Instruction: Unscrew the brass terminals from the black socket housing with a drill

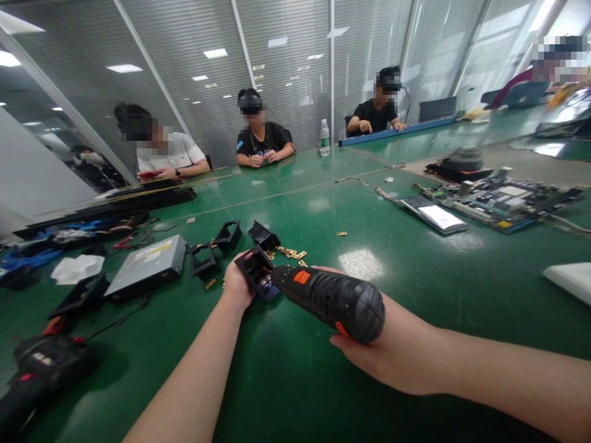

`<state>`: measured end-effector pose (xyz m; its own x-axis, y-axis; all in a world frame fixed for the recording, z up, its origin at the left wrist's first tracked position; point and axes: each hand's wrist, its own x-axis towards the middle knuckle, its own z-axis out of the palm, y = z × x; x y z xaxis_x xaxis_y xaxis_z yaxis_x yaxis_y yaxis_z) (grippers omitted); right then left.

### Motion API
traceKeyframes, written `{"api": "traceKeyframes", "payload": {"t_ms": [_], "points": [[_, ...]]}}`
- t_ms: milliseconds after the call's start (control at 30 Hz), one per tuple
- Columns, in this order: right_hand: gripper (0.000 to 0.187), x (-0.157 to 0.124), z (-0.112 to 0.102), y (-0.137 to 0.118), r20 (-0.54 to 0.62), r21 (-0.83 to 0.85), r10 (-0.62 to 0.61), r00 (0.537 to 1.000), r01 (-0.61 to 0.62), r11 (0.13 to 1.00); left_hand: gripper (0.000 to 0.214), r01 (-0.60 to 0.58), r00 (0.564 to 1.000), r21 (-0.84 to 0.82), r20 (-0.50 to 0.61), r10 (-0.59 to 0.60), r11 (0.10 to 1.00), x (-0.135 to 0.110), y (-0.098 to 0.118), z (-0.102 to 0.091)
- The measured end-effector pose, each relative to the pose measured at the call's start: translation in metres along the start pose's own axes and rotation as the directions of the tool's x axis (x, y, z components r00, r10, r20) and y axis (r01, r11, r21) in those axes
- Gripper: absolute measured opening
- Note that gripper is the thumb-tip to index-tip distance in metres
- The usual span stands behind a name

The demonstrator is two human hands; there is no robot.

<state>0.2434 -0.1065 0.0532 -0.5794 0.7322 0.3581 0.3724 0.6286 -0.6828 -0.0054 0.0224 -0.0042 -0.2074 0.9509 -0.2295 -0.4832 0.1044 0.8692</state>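
My right hand (pixel 392 354) is wrapped round a black electric screwdriver (pixel 332 298) with orange buttons. Its tip points left into a small black plastic part (pixel 255 271). My left hand (pixel 237 286) grips that part from the left and holds it on the green table (pixel 415 264). Just beyond the part lie several small brass-coloured metal pieces (pixel 290 253). Three more black plastic frames (pixel 226 237) sit a little further back and to the left.
A grey optical drive (pixel 148 264) lies at left, with white tissue (pixel 76 267) and black tools (pixel 41 363) nearer the corner. A circuit board (pixel 503 200) and a phone-like slab (pixel 434 215) lie at right. Three people sit along the far edge, a fourth at far right; a water bottle (pixel 324 136) stands there.
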Motion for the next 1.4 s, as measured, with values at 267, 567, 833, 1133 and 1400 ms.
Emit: {"api": "traceKeyframes", "payload": {"t_ms": [267, 567, 833, 1133, 1400], "points": [[0.061, -0.0001, -0.0001, 0.0003, -0.002, 0.005, 0.031, 1.0, -0.031, 1.0, 0.016, -0.008, 1.0, -0.007, -0.011, 0.008, 1.0, -0.0005, 0.0, -0.001], [0.053, 0.0002, 0.0007, -0.0001, 0.002, -0.006, 0.001, 1.0, -0.001, 1.0, 0.016, -0.005, 1.0, -0.009, -0.014, 0.005, 1.0, -0.0004, 0.0001, -0.0008], [0.053, 0.0004, 0.0005, -0.0002, -0.009, -0.009, -0.003, 1.0, 0.003, 1.0, 0.015, -0.003, 1.0, -0.01, 0.002, 0.003, 1.0, -0.0008, 0.0, -0.0008], [0.055, 0.0005, -0.0003, -0.0007, -0.002, -0.008, 0.003, 1.0, -0.003, 1.0, 0.016, -0.004, 1.0, -0.008, 0.002, 0.004, 1.0, -0.0008, 0.0003, -0.0008], [0.056, 0.0, -0.0006, -0.0015, 0.006, 0.025, 0.012, 1.0, -0.013, 1.0, 0.017, -0.018, 1.0, -0.006, 0.0, 0.018, 1.0, 0.0001, -0.0003, -0.001]]}}
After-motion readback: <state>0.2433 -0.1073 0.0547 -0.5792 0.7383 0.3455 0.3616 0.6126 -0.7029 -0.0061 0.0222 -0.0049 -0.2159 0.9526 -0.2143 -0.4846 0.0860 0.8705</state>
